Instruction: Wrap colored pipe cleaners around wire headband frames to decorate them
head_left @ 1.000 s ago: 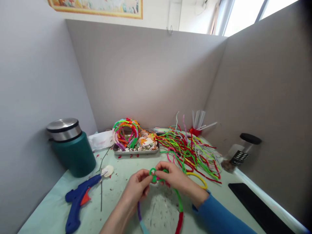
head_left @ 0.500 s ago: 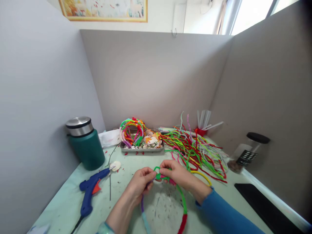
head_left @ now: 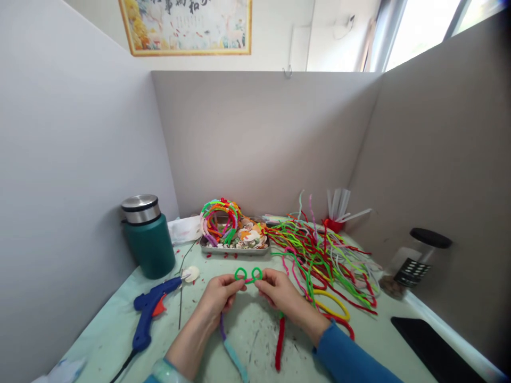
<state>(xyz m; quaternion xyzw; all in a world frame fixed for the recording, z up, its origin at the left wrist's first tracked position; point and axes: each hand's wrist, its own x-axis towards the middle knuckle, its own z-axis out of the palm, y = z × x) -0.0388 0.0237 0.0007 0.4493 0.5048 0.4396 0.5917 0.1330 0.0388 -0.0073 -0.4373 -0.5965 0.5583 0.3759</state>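
In the head view my left hand (head_left: 221,293) and my right hand (head_left: 279,290) face each other low in the middle, fingertips pinched on a multicoloured pipe-cleaner band. Two small green pipe-cleaner loops (head_left: 256,274) stand up between my hands, joined by a short pink and green stretch. Below my left hand hangs the band's purple and light blue part (head_left: 235,360). A red length (head_left: 280,346) hangs below my right hand. My fingers cover where the loops meet the band. Just right of my right hand lie yellow pipe cleaners (head_left: 337,309).
A blue glue gun (head_left: 149,311) lies left, its tip at a white disc (head_left: 192,274). Behind are a green flask (head_left: 148,244), a metal tray (head_left: 235,250) of rings and cut-outs, and loose pipe cleaners (head_left: 319,250). Right are a jar (head_left: 413,271) and a black strip (head_left: 435,348).
My hands have drawn slightly apart, and two round green loops now show between them. The red end hangs nearer the middle. The camera has tilted up a little.
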